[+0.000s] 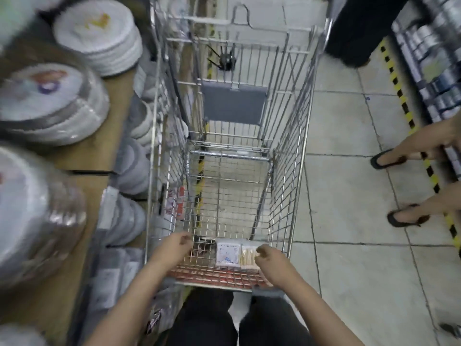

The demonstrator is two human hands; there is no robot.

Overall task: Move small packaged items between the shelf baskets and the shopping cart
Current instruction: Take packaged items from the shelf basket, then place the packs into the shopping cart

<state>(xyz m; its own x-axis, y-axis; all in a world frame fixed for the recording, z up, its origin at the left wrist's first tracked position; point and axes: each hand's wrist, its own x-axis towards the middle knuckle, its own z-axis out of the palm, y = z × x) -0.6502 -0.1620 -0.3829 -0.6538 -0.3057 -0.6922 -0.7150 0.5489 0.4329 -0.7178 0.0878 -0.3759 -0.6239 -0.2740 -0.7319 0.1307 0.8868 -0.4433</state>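
Two flat packets lie side by side in the child-seat tray at the near end of the shopping cart (232,156): a white printed packet (226,253) and, touching its right edge, a packet of cotton swabs (249,253). The right hand (270,258) sits at the swab packet's right edge with its fingers curled; it seems to be pinching that edge, though blur makes the grip uncertain. The left hand (174,248) hovers over the tray's left part, loosely curled and holding nothing.

To lift cleanly, the right hand should take the packet by its edge and raise it straight up before turning away, so it clears the tray's wire rim and does not drag its neighbour.

Room is tight on the left, where stacks of wrapped plates (50,103) on the shelf (99,151) crowd the cart's side. On the right the tiled floor (349,196) is open, though another person's feet (399,186) stand near the far shelving.
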